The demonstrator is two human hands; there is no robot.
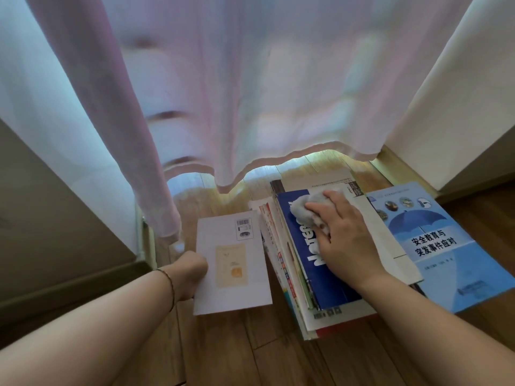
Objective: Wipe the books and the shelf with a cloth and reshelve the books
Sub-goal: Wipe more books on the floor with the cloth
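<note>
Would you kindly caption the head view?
Right hand wipes blue notebook with cloth; left hand holds white book.

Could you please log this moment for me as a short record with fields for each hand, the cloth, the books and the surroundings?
left hand: left hand holds the white book by its left edge
right hand: right hand presses the grey cloth onto the blue notebook
stack: blue notebook tops a pile of books on the wooden floor
beside the pile: light blue umbrella book at its right
behind: sheer curtain
</note>
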